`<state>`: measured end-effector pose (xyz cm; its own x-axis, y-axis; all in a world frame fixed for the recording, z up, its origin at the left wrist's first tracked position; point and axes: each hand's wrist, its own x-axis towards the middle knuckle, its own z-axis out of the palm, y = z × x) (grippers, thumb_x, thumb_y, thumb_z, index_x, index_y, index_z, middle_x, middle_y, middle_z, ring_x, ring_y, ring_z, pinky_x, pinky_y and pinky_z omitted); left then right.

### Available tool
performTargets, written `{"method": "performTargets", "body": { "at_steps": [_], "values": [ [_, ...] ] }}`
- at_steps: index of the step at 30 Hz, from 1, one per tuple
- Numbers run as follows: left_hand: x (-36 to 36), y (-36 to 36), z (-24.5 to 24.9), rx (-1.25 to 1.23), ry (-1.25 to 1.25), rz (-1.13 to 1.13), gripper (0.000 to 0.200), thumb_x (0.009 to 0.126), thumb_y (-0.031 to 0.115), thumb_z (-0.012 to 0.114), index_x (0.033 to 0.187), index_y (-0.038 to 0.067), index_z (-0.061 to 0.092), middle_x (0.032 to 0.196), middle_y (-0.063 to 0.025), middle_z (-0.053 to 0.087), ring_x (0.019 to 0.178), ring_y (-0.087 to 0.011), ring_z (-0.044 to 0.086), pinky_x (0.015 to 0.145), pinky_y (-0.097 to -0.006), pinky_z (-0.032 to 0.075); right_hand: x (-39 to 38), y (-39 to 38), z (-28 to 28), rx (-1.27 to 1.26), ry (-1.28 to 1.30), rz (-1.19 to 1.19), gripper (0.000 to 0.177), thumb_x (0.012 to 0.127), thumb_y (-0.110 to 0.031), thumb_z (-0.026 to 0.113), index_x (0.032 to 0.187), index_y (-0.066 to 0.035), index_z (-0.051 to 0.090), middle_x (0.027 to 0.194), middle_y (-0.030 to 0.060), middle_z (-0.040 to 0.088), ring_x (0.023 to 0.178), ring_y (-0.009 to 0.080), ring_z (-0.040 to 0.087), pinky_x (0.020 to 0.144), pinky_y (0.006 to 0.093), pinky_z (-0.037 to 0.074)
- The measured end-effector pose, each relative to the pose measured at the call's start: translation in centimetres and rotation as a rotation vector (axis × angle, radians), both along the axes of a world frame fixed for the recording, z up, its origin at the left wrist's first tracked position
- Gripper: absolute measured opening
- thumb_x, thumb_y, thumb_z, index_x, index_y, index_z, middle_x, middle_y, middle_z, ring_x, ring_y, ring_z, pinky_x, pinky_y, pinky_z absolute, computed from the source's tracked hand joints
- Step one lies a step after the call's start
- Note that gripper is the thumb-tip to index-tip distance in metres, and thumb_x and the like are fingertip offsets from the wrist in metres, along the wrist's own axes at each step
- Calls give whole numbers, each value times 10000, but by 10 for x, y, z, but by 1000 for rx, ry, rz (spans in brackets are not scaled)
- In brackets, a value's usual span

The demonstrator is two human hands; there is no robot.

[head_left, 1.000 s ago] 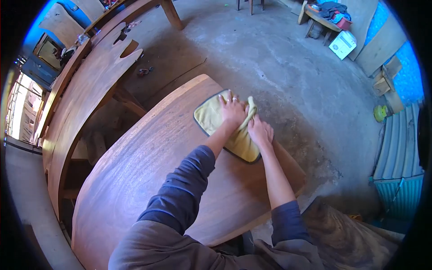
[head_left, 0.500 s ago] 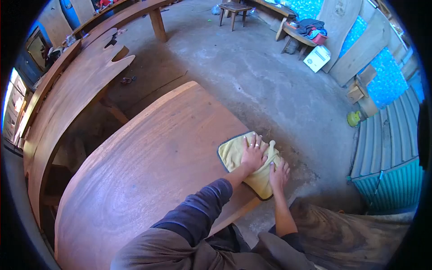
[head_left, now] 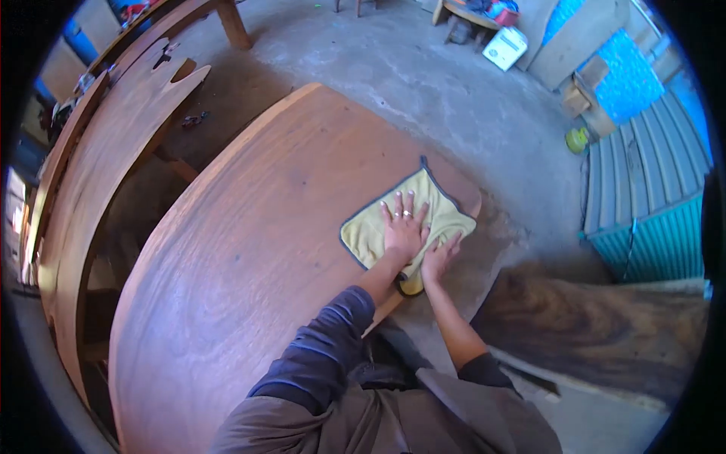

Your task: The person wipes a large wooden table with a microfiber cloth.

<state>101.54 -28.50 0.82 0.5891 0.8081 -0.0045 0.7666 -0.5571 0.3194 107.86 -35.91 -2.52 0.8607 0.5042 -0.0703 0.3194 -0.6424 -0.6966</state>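
A yellow cloth (head_left: 370, 231) with a dark edging lies spread on a polished wooden tabletop (head_left: 249, 219), near its right end. My left hand (head_left: 405, 233), with rings on it, presses flat on the cloth, fingers spread. Close beside it, my right hand (head_left: 439, 261) rests on the cloth's near right part, its fingers stretched out over the fabric and thumb apart. Folds bunch up around both hands. One near corner of the cloth hangs over the table's edge.
A long wooden slab (head_left: 113, 174) stands to the left. At the lower right is a dark-grained wood slab (head_left: 597, 333), with corrugated metal sheets (head_left: 643, 174) behind it. A green gas cylinder (head_left: 577, 140) and a white box (head_left: 505, 48) stand on the concrete floor.
Both hands and the cloth have shifted inward over the tabletop from its right edge. The cloth lies more spread out, and my view has tilted downward.
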Motion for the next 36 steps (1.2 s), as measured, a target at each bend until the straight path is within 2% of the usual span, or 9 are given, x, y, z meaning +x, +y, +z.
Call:
{"method": "performTargets", "body": {
  "at_steps": [3,4,6,7,9,10,21,27,36],
  "values": [
    [24,9,-18,52,112,8,533,884,411,344,1377,215,289,1454,-131,179,1341,-351,128,1027,-605,85,21,4,-50,111,-98,-5,704,837,-209,514,1385,-11,119,1307,305,317,1146,427,392,927,444,373],
    [21,9,-19,36,126,22,538,890,418,333,1384,216,270,1458,-125,172,1342,-345,128,1024,-609,86,8,6,0,99,297,-76,721,822,-203,532,1376,21,128,1320,290,324,1184,407,369,961,438,337],
    [28,11,-21,47,136,54,540,887,423,335,1382,215,274,1459,-120,172,1342,-349,127,1021,-614,82,10,7,-64,159,-277,-53,712,825,-185,512,1372,38,115,1236,328,399,1100,435,453,895,438,398],
    [34,13,-21,44,129,44,538,882,428,338,1376,220,291,1458,-118,174,1340,-357,126,1019,-617,75,8,6,-44,308,-9,-75,646,824,-148,501,1341,58,172,1142,347,457,1015,459,495,839,456,424],
    [39,13,-20,86,117,50,531,874,442,359,1360,229,326,1447,-128,196,1334,-366,137,1021,-614,80,13,4,-12,-19,403,-61,567,841,-176,466,1316,27,231,1121,332,488,1025,438,503,871,454,401],
    [42,12,-22,86,103,56,529,873,443,360,1357,231,331,1447,-129,197,1334,-368,137,1020,-616,79,12,1,-26,183,193,-33,472,846,-177,452,1248,25,310,980,315,556,915,448,543,788,478,423],
    [-29,-13,23,28,95,154,551,874,457,341,1378,243,282,1455,-138,167,1342,-379,80,1005,-642,43,-29,2,-7,387,318,-160,374,797,-169,501,1076,76,454,981,293,549,954,411,537,823,454,409],
    [33,14,20,26,90,231,557,871,447,350,1380,231,282,1456,-142,164,1342,-380,80,1000,-648,43,43,44,-7,498,34,-145,433,746,-171,574,1072,79,437,936,267,560,921,408,544,816,430,418],
    [133,74,8,29,90,279,559,875,442,342,1387,230,266,1461,-134,154,1345,-370,78,1003,-645,35,171,88,-17,331,243,53,418,740,-214,629,1051,29,493,952,245,588,911,387,569,778,421,443]
  ]
}}
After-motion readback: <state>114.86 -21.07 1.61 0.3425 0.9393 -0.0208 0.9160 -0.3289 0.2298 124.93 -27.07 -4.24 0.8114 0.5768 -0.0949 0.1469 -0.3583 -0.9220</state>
